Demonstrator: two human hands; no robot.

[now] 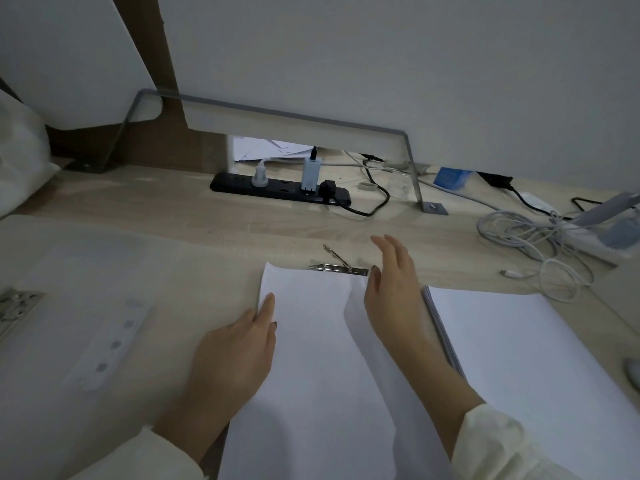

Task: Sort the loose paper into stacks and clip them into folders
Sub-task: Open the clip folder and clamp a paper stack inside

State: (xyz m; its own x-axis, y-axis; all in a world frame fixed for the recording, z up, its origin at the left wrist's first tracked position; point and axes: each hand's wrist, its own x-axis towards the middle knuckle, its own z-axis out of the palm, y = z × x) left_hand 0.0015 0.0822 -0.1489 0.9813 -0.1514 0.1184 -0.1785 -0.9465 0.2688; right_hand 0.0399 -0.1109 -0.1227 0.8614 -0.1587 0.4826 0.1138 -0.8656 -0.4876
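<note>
At your far left a translucent folder (86, 289) lies flat on the table (194, 216). It has a metal fitting (17, 303) at its left edge and a pale strip with a row of round holes (110, 344) lying on it.

Your left hand (235, 355) rests on the left edge of the middle paper stack (311, 358). Its grip is flat and loose, with the fingers straight against the sheets and nothing held in it. The stack runs from the near edge of the view out to the middle of the table.

A metal clip (337, 266) sits at the stack's far edge with its thin lever tilted up. Beyond it, by the wall, is a black power strip (280, 188) with plugs in it.

Your right hand (391, 292) stands on its edge at the right side of the stack, with the thumb just beside the clip. The fingers are straight and together and the grip holds nothing. You cannot tell whether the hand touches the paper.

A second stack (519, 358) of white sheets lies just to the right of that wrist. Farther back on the right is a tangle of white cables (530, 237).
</note>
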